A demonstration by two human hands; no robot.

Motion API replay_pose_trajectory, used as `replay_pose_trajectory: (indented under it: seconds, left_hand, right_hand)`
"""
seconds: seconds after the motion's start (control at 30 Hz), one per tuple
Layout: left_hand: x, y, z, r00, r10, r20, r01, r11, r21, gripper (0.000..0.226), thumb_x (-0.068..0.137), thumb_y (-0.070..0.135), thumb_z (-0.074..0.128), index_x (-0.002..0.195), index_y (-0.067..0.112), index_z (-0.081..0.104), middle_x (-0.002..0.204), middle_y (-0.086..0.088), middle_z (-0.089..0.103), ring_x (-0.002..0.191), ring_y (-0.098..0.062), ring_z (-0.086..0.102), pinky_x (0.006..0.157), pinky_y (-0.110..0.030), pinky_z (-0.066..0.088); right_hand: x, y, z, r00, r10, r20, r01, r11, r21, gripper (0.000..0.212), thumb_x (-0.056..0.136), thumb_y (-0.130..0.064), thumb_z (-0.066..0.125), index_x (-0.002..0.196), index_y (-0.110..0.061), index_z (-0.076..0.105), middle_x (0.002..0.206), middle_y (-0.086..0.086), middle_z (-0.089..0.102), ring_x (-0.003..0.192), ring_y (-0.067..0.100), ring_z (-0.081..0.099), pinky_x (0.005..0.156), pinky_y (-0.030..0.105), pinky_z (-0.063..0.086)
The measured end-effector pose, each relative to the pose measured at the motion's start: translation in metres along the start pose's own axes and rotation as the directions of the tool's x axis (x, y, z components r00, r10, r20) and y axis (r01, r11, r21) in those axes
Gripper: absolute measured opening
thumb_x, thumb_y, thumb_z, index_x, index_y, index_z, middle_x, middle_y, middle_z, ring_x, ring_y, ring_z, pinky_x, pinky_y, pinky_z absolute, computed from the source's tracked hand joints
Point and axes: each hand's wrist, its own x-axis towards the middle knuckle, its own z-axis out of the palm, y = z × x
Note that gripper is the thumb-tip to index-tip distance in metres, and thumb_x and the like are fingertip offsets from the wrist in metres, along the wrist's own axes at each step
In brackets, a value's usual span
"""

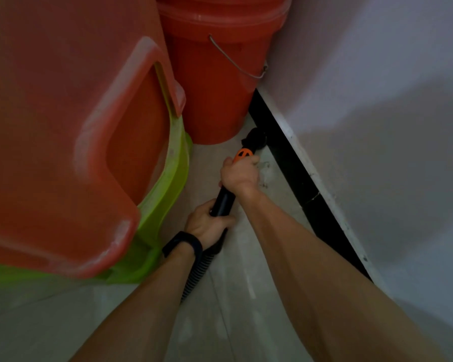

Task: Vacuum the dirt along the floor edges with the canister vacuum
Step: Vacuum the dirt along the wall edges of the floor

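Note:
A black vacuum wand point(224, 202) with an orange collar point(243, 154) ends in a black brush nozzle point(255, 138). The nozzle touches the floor where it meets the black skirting point(296, 178), just right of the red bucket. My right hand point(239, 173) grips the wand right behind the orange collar. My left hand point(207, 223), with a black band on its wrist, grips the wand's lower end where the ribbed hose point(199, 273) joins. The hose runs back under my left forearm. Pale smudges of dirt point(263, 167) lie on the floor by my right hand.
A red bucket point(215, 82) with a wire handle stands in the corner against the white wall point(364, 113). Stacked red point(63, 126) and green point(168, 178) plastic stools crowd the left side. A narrow strip of pale tiled floor point(233, 296) runs between the stools and the skirting.

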Motion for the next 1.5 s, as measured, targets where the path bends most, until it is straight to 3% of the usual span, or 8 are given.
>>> replay_pose_trajectory:
  seconds: [0.2,0.33,0.53,0.67,0.8,1.0,1.17,1.5]
  left_hand:
    - [-0.018,-0.012,0.017,0.998,0.000,0.066,-0.009,0.990,0.141,0.031,0.054,0.050,0.062,0.083,0.040,0.064,0.076,0.014,0.068,0.068,-0.008,0.063,0.058,-0.026,0.048]
    - [-0.031,-0.019,0.025,0.995,-0.032,0.097,0.019,0.990,0.140,0.023,0.054,0.045,0.068,0.077,0.042,0.063,0.071,0.014,0.069,0.058,-0.004,0.063,0.054,-0.024,0.048]
    - [-0.045,-0.026,0.018,0.989,-0.026,0.147,-0.003,0.981,0.193,0.021,0.056,0.038,0.071,0.075,0.033,0.064,0.074,0.005,0.071,0.069,-0.017,0.068,0.061,-0.031,0.053]
    - [-0.055,-0.026,0.011,0.986,0.027,0.165,-0.091,0.915,0.392,0.024,0.055,0.046,0.063,0.077,0.037,0.058,0.073,0.007,0.066,0.064,-0.013,0.062,0.053,-0.025,0.044]
    - [-0.061,-0.027,0.001,0.978,0.112,0.178,-0.199,0.771,0.605,0.019,0.062,0.047,0.055,0.077,0.038,0.046,0.072,0.012,0.055,0.060,-0.009,0.051,0.050,-0.026,0.036]
    - [-0.066,-0.017,-0.006,0.962,0.221,0.161,-0.266,0.617,0.741,0.027,0.078,0.032,0.061,0.098,0.026,0.044,0.094,-0.002,0.058,0.078,-0.023,0.055,0.062,-0.030,0.042]
    - [-0.079,-0.029,-0.009,0.972,0.179,0.152,-0.232,0.622,0.748,0.030,0.080,0.031,0.059,0.103,0.025,0.041,0.092,0.000,0.054,0.076,-0.023,0.053,0.063,-0.033,0.045]
    - [-0.133,-0.077,-0.049,0.985,0.174,0.013,-0.121,0.625,0.771,0.028,0.077,0.038,0.053,0.097,0.030,0.036,0.073,0.009,0.045,0.066,-0.022,0.048,0.054,-0.031,0.036]
  right_hand:
    - [-0.017,0.030,-0.009,0.997,0.024,-0.070,-0.026,1.000,-0.016,0.052,0.106,-0.035,0.045,0.140,-0.001,0.025,0.120,0.026,0.064,0.097,0.042,0.070,0.086,0.053,0.059]
    - [-0.032,0.043,-0.015,0.991,-0.001,-0.135,-0.016,0.992,-0.126,0.053,0.107,-0.034,0.044,0.143,0.002,0.026,0.121,0.024,0.063,0.074,0.027,0.056,0.056,0.031,0.040]
    - [-0.055,0.050,-0.016,0.984,0.045,-0.170,-0.068,0.989,-0.133,0.047,0.108,-0.033,0.041,0.138,0.001,0.027,0.121,0.026,0.063,0.087,0.035,0.064,0.066,0.034,0.040]
    - [-0.064,0.066,-0.024,0.979,0.158,-0.129,-0.130,0.971,0.200,0.042,0.103,-0.029,0.051,0.133,-0.005,0.034,0.093,0.012,0.067,0.067,0.028,0.071,0.069,0.045,0.061]
    - [-0.064,0.078,-0.036,0.972,0.234,0.030,-0.198,0.740,0.643,0.017,0.097,-0.008,0.061,0.111,-0.002,0.053,0.076,0.008,0.056,0.049,0.018,0.064,0.051,0.036,0.057]
    - [-0.054,0.072,-0.041,0.959,0.227,0.168,-0.269,0.558,0.785,0.007,0.099,-0.012,0.062,0.098,-0.008,0.056,0.068,0.003,0.052,0.046,0.014,0.050,0.047,0.029,0.048]
    - [-0.061,0.074,-0.024,0.956,0.252,0.147,-0.280,0.651,0.706,0.016,0.092,-0.006,0.060,0.080,-0.010,0.051,0.054,0.001,0.047,0.040,0.015,0.046,0.042,0.027,0.045]
    - [-0.110,0.088,0.041,0.953,0.273,0.131,-0.290,0.698,0.655,0.036,0.087,-0.007,0.060,0.123,0.001,0.057,0.065,0.009,0.055,0.035,0.014,0.051,0.043,0.027,0.048]
